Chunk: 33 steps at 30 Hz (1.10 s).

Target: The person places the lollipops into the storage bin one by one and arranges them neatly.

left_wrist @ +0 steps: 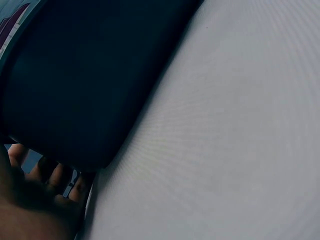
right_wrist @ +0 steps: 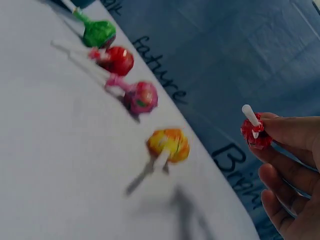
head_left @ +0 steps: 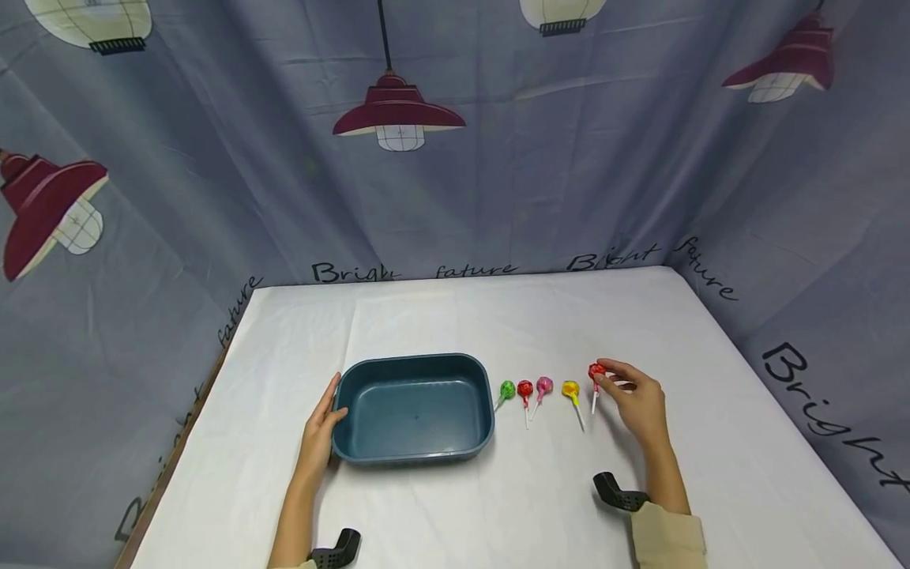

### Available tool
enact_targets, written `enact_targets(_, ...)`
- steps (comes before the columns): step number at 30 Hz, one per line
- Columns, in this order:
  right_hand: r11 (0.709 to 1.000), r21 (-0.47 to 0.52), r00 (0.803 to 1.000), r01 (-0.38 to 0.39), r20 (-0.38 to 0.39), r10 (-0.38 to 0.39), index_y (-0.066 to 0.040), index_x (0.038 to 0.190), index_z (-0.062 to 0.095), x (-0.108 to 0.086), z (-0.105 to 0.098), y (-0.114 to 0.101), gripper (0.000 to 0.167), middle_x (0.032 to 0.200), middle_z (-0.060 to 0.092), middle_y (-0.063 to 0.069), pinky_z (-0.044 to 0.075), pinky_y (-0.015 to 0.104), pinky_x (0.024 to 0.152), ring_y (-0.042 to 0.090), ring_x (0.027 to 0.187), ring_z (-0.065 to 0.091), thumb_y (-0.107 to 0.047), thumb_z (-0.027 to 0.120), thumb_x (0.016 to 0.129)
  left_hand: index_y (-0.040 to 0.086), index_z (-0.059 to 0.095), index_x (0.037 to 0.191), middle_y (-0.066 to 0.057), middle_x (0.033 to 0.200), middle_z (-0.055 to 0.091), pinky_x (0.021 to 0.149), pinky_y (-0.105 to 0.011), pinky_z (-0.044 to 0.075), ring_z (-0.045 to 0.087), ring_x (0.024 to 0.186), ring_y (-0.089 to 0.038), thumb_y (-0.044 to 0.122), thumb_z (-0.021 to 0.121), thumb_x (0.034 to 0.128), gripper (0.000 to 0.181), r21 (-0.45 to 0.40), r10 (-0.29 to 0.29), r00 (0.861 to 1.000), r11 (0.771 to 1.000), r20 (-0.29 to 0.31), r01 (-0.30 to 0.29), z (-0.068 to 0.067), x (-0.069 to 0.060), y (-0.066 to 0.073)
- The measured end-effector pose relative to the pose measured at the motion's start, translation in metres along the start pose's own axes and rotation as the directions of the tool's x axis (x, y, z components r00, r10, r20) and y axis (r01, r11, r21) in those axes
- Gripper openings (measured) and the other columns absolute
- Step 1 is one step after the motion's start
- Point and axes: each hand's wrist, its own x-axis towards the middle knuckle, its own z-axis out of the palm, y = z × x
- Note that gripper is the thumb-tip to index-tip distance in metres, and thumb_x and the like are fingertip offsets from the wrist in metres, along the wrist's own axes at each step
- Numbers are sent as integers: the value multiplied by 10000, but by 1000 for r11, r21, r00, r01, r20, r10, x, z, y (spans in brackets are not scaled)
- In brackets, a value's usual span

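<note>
At its left end, a dark teal plastic tub (head_left: 415,459) is held by my left hand (head_left: 320,433), thumb over the rim and fingers along the outer wall. My right hand (head_left: 642,401) pinches a red lollipop (head_left: 596,369) by its wrapped head between thumb and fingers, its white stick pointing down in the head view. Left of that hand lies a yellow lollipop (head_left: 571,389). Farther left, beside the tub, are a pink lollipop (head_left: 544,385), another red lollipop (head_left: 524,388) and a green lollipop (head_left: 507,390). In the left wrist view, the tub's dark wall hides part of the left fingers.
A white cloth covers the table (head_left: 455,316). Grey-blue curtains (head_left: 540,174) printed with lamps and writing hang behind it and at both sides. Black camera mounts (head_left: 620,493) are worn on both wrists.
</note>
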Motion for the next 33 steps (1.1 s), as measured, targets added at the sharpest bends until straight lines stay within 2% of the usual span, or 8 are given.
enact_targets(8, 984, 110, 989, 144, 12, -146, -365, 1087, 660, 19, 35, -22, 302, 1013, 639, -128, 393, 294, 717, 75, 861, 521, -446, 672, 797, 149, 302, 1452, 21, 1508, 227, 979, -62, 194, 120, 1381, -108, 29, 426, 953, 529, -28, -7, 1000, 1000, 14, 7, 3, -8, 22)
enact_targets(10, 974, 137, 982, 181, 26, -186, -334, 1093, 669, 17, 39, -44, 300, 1017, 644, -103, 391, 323, 717, 95, 869, 521, -413, 680, 804, 137, 294, 1454, 14, 1509, 223, 974, -58, 198, 121, 1381, -112, 27, 420, 954, 528, -16, -7, 1000, 1000, 17, 7, 3, -9, 25)
enact_targets(13, 953, 222, 971, 206, 73, -227, -213, 1099, 684, 8, 32, -98, 300, 1020, 657, -5, 403, 380, 736, 173, 883, 532, -318, 695, 819, 129, 285, 1457, 4, 1512, 216, 972, -58, 200, 119, 1383, -126, 24, 415, 955, 529, -7, 2, 1000, 1000, 26, -2, 3, -8, 24)
enact_targets(17, 916, 337, 956, 216, 118, -268, -104, 1069, 685, -5, 25, -159, 294, 991, 661, 71, 411, 440, 763, 249, 881, 542, -240, 713, 810, 150, 298, 1455, 12, 1512, 214, 978, -64, 195, 111, 1385, -138, 32, 417, 957, 526, -13, 14, 999, 1000, 32, -14, 1, -5, 14)
enact_targets(22, 863, 441, 935, 244, 130, -331, -128, 1061, 693, -5, 55, -154, 283, 1002, 659, 39, 419, 406, 800, 209, 887, 548, -258, 712, 811, 226, 315, 1451, 61, 1508, 219, 1003, -91, 182, 108, 1383, -110, 92, 431, 966, 516, 20, 7, 999, 1000, 36, -8, -4, -1, -2)
enact_targets(25, 862, 449, 930, 235, 153, -334, -134, 1054, 696, -6, 62, -163, 284, 1011, 658, 32, 425, 419, 819, 207, 894, 555, -275, 713, 808, 260, 316, 1448, 70, 1510, 215, 1036, -136, 169, 103, 1383, -105, 133, 440, 967, 512, 32, 12, 999, 999, 42, -14, -5, 0, -5)
enact_targets(27, 888, 405, 934, 217, 178, -309, -126, 1034, 698, -12, 50, -195, 279, 995, 660, 37, 425, 444, 803, 227, 883, 555, -265, 727, 794, 267, 315, 1448, 76, 1509, 215, 1051, -165, 161, 101, 1384, -107, 149, 443, 966, 513, 36, 20, 999, 999, 46, -22, -6, 1, -5)
enact_targets(33, 903, 392, 924, 173, 253, -287, -119, 1031, 699, -14, 63, -210, 271, 992, 662, 25, 414, 415, 825, 218, 911, 560, -249, 725, 795, 257, 310, 1451, 98, 1505, 214, 1012, -104, 173, 102, 1382, -97, 142, 435, 968, 512, 40, 22, 998, 999, 52, -24, -6, 2, -5)
